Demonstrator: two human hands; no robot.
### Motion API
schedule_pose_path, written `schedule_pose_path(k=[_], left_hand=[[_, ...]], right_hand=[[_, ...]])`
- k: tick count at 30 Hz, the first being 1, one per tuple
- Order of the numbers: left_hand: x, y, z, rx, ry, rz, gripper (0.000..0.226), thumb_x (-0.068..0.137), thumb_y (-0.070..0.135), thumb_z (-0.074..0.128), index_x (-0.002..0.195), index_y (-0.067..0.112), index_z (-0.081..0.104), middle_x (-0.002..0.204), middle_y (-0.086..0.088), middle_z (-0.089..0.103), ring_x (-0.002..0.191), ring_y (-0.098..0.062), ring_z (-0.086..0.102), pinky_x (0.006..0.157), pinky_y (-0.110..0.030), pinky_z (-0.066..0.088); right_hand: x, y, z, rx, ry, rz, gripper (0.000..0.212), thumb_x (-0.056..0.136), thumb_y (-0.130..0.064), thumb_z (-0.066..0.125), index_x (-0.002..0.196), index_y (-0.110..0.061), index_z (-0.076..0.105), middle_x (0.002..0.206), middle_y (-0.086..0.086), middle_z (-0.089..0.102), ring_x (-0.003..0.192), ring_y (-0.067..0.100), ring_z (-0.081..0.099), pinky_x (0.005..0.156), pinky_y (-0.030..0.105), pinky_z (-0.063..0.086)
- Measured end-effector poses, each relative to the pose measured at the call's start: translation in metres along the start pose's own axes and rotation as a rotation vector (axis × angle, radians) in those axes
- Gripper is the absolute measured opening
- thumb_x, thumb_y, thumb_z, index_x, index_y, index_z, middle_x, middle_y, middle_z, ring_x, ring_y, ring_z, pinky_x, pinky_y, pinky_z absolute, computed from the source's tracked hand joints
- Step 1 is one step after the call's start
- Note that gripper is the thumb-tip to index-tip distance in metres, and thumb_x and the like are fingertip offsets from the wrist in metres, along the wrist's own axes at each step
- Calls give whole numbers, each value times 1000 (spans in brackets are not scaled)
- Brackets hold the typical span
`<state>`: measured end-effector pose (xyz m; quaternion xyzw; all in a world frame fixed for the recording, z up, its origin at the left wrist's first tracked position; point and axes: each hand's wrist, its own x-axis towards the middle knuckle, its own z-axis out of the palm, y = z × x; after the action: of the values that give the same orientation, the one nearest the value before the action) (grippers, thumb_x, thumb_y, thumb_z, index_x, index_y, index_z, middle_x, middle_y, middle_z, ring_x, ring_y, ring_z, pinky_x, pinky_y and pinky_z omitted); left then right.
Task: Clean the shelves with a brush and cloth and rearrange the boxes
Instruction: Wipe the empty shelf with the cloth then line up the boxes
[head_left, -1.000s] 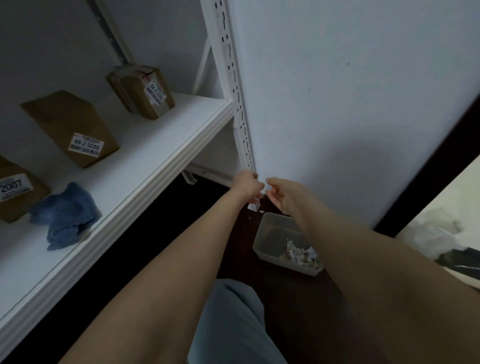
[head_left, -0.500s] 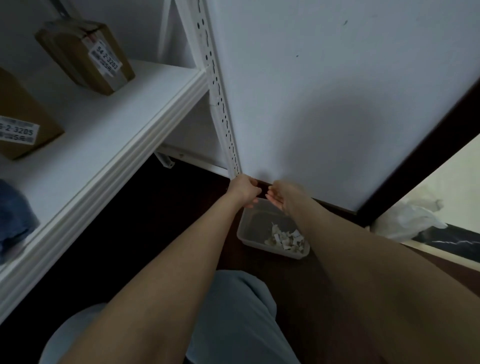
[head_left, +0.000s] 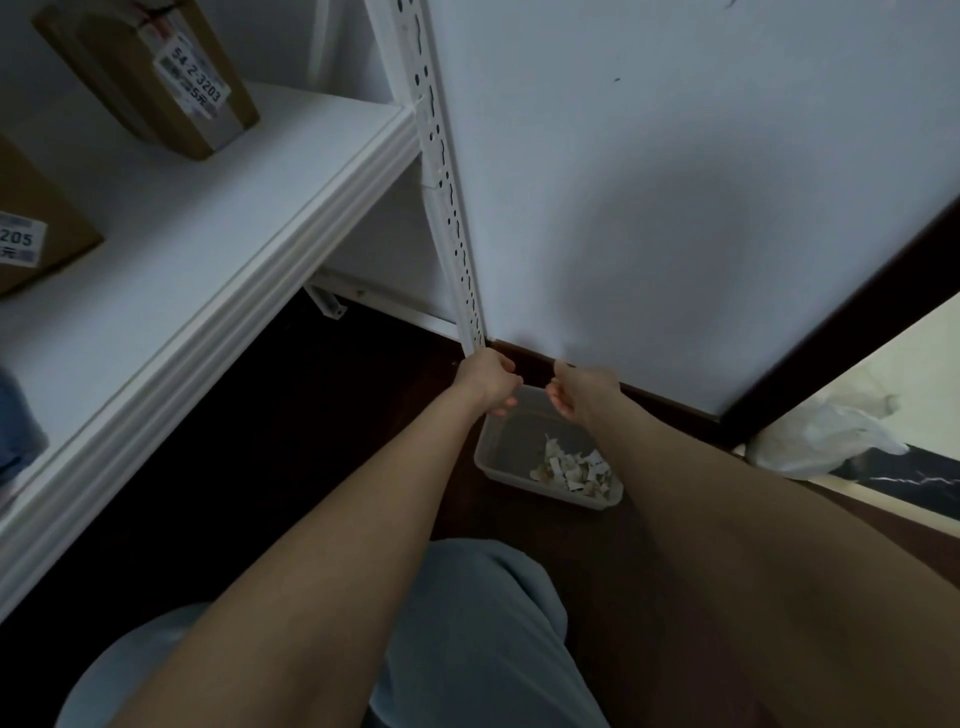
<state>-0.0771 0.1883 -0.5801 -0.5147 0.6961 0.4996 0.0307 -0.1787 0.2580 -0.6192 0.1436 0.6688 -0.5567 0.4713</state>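
Above the far end of the tub (head_left: 519, 480), my left hand (head_left: 488, 382) and right hand (head_left: 576, 392) curl their fingers, on what I cannot tell. Probably dumping debris; next come the boxes (head_left: 150, 78) on the shelf (head_left: 234, 218), up-left of the tub.

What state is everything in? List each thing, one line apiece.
tub: uncovered, scraps piled at one end
left hand: curled above tub, contents hidden
right hand: loosely curled, nothing seen held
labelled box: closed, on shelf
cloth: bunched, mostly out of frame

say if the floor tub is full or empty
Nearly empty: the tub holds a small heap of paper scraps in one corner.
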Motion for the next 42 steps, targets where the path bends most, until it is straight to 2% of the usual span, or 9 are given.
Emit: schedule_pose_path(k=[5, 10, 14, 19, 23, 26, 30, 35, 42], left_hand=[[4, -5, -2, -5, 15, -25, 37, 93, 9, 56, 131, 8, 52, 124, -14, 60, 95, -23, 68, 62, -24, 54], [5, -9, -2, -1, 18, -32, 39, 92, 9, 57, 131, 9, 52, 124, -15, 60, 93, -23, 67, 53, -20, 51], [6, -10, -2, 0, 19, -37, 39, 92, 9, 58, 131, 9, 52, 124, -15, 59, 99, -25, 67, 55, -20, 52], [5, -10, -5, 0, 26, -31, 38, 93, 10, 57, 130, 9, 53, 123, -14, 60, 94, -22, 68, 51, -18, 51], [-5, -7, -12, 2, 43, -30, 35, 93, 11, 56, 128, 9, 54, 119, -13, 61, 92, -21, 67, 52, -19, 50], [-20, -1, -28, 3, 86, -2, 31, 92, 8, 55, 123, 8, 58, 106, -11, 64, 73, -13, 63, 53, -20, 52], [-52, 3, -68, 28, 242, 64, 22, 90, 5, 57, 110, 8, 66, 101, -10, 66, 83, -18, 66, 67, -27, 57], [-104, -1, -122, 33, 466, 155, 23, 97, 17, 49, 90, 6, 68, 82, -13, 70, 59, -16, 63, 65, -29, 58], [-190, -24, -195, 170, 802, 222, 29, 88, 9, 43, 102, 16, 68, 107, -8, 69, 98, -24, 62, 80, -26, 46]], right_hand=[[10, 1, -3, -136, 90, 84, 32, 104, -16, 35, 120, 6, 52, 102, 16, 66, 64, 19, 62, 40, 25, 48], [11, 4, -6, -412, 118, -158, 35, 96, -29, 54, 110, -1, 67, 63, -2, 61, 58, 10, 55, 50, 23, 44], [15, 4, -6, -310, -52, -101, 40, 96, -4, 44, 136, 0, 43, 111, 20, 58, 69, 14, 57, 54, 21, 50], [14, 5, -3, -585, 164, -225, 33, 92, -38, 56, 91, -7, 67, 103, 9, 70, 82, 22, 63, 66, 31, 50], [-3, -2, 7, -705, 118, -289, 31, 101, -21, 38, 121, -6, 56, 123, 17, 56, 108, 31, 56, 89, 37, 49], [-26, -10, 29, -743, 69, -396, 25, 96, -17, 48, 110, -3, 63, 112, 18, 63, 91, 27, 58, 71, 30, 43], [-72, -18, 72, -722, -26, -519, 34, 91, -30, 54, 102, -3, 69, 97, 11, 67, 84, 28, 61, 63, 26, 47], [-141, -18, 124, -663, -151, -649, 32, 96, -20, 46, 113, -2, 65, 121, 18, 63, 113, 33, 57, 94, 35, 48], [-239, 8, 187, -711, -257, -898, 24, 92, -23, 49, 113, -21, 62, 115, 7, 65, 106, 27, 60, 75, 28, 43]])
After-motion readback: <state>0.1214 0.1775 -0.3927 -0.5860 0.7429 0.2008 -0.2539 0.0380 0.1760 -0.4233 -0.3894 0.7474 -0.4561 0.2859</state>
